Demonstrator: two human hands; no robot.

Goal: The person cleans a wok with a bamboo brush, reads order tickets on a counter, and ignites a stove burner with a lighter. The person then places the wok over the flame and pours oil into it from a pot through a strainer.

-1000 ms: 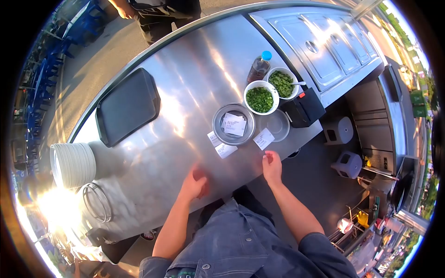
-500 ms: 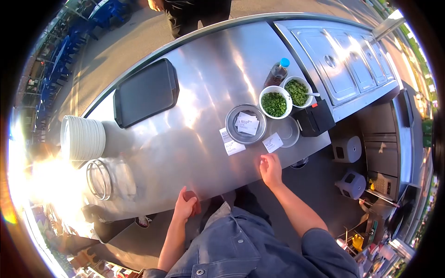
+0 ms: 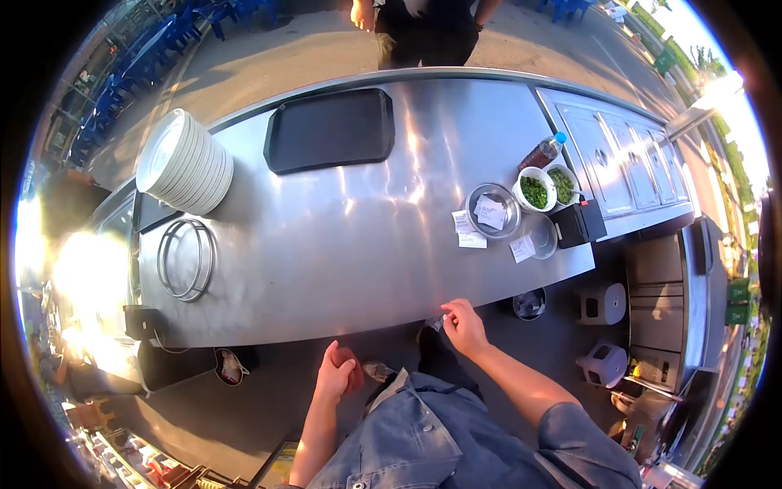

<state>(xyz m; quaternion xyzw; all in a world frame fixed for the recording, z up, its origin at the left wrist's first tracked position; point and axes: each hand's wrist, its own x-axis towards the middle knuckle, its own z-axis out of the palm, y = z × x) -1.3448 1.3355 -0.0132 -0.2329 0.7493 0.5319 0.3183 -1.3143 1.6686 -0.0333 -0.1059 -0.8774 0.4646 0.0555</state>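
Note:
My left hand (image 3: 336,372) is at the near edge of the steel counter, thumb up and fingers curled in shadow. Something reddish-brown shows at its fingers, but I cannot tell whether it is a held thing or shaded skin. My right hand (image 3: 464,328) is just off the counter's front edge, fingers loosely bent with a gap at the thumb and nothing seen in it. Beyond it, printed slips (image 3: 490,213) lie in a round metal dish (image 3: 508,230). More paper slips (image 3: 471,236) are beside the dish, and another slip (image 3: 522,248) overlaps a clear round lid (image 3: 544,238).
A black tray (image 3: 330,130) lies at the counter's far side. Stacked white plates (image 3: 191,167) and metal rings (image 3: 186,259) are on the left. Right are bowls of chopped greens (image 3: 533,192), a bottle (image 3: 541,153) and a black box (image 3: 577,224). A person (image 3: 423,33) stands across.
My view has turned, so the counter looks more level and its things sit farther right. My right hand has drawn back from the slips toward me. My left hand stays curled.

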